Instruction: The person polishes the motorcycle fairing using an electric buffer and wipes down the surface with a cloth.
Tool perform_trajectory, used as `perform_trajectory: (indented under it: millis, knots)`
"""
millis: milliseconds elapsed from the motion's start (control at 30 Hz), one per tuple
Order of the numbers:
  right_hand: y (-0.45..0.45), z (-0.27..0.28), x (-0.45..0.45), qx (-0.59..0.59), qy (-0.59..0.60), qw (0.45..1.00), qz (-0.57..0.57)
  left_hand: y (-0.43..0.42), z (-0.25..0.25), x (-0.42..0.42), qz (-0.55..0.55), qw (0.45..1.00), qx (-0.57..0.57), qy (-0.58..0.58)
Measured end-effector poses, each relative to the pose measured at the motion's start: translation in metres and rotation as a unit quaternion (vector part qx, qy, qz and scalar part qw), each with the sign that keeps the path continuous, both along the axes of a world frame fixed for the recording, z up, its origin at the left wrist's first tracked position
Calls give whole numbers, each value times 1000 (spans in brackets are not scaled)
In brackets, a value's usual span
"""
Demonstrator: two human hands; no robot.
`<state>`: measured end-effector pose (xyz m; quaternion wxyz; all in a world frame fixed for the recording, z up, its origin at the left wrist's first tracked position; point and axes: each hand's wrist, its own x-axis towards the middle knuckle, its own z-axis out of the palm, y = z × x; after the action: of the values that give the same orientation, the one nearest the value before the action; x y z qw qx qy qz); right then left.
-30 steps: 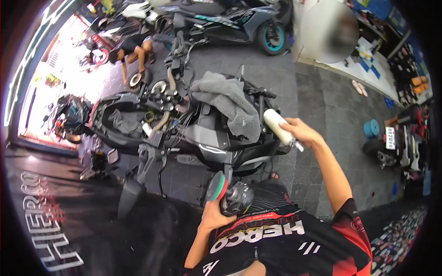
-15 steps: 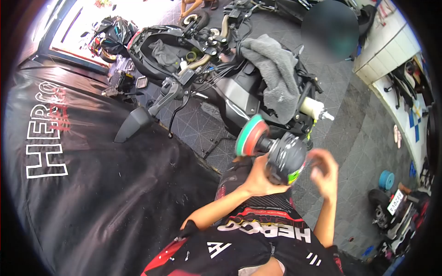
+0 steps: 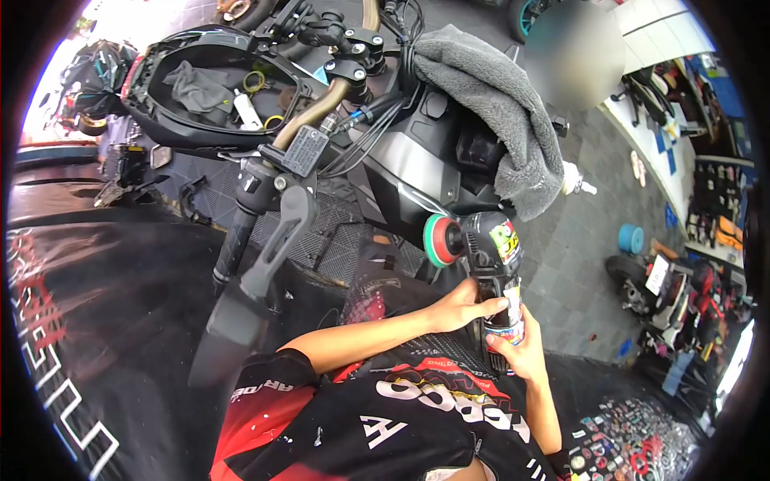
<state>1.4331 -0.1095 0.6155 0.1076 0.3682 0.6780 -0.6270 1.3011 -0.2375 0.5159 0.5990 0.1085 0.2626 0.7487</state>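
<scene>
A small handheld polisher (image 3: 484, 243) with a green and red round pad (image 3: 439, 240) is upright in front of my torso, the pad facing left. My left hand (image 3: 461, 309) grips the upper part of its handle, thumb lying across the front. Lower down, my right hand (image 3: 523, 350) is wrapped round the handle's base, thumb in front. Just beyond the pad stands a partly stripped motorcycle (image 3: 401, 164). A grey towel (image 3: 501, 104) is draped over it, and the pad appears apart from the bodywork.
The motorcycle's mirror (image 3: 233, 321) and brake lever side stick out at left. A black cover (image 3: 144, 321) lies beyond the mirror. Inside the open front shell are a cloth (image 3: 196, 86) and a white bottle (image 3: 247, 111). Another motorcycle (image 3: 666, 284) stands at right.
My right hand, apart from the polisher before, now holds its handle base. The polisher has turned more upright, and its pad, blurred earlier, looks sharp. The view has shifted closer to the motorcycle.
</scene>
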Motion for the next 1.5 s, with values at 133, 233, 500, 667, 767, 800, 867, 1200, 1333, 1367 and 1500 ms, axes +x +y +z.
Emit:
perform_trajectory:
  millis: [133,233,500,667,767,800,867,1200,1333,1367,1500]
  knots:
    - [-13,17,-22,35,-15,999,-16,0,-3,-19,-31,999,32,13]
    - [-24,33,-37,37,-49,998,-24,-4,-1,-27,-32,999,34,-13]
    - [-48,63,-67,45,-69,997,-15,-28,14,-45,-8,998,65,-2]
    - [-61,71,-87,69,-109,992,5,-38,4,-60,-17,997,79,18]
    - [-68,71,-81,68,-51,996,0,-46,18,-59,41,996,75,37]
    - [-68,67,-83,48,-52,997,-9,-45,15,-59,35,997,65,20]
    - [-69,55,-86,10,-53,998,-35,-43,10,-64,13,999,48,-14]
    - [-70,23,-21,-22,13,993,-118,-29,29,-13,58,994,-29,87]
    - [-76,30,-22,40,4,991,-129,-11,28,-9,63,994,-69,48]
    - [-73,33,-24,34,3,991,-132,-6,32,-10,75,995,-69,19]
    - [-54,35,-22,22,-40,996,-72,-11,29,-26,-21,999,-41,0]
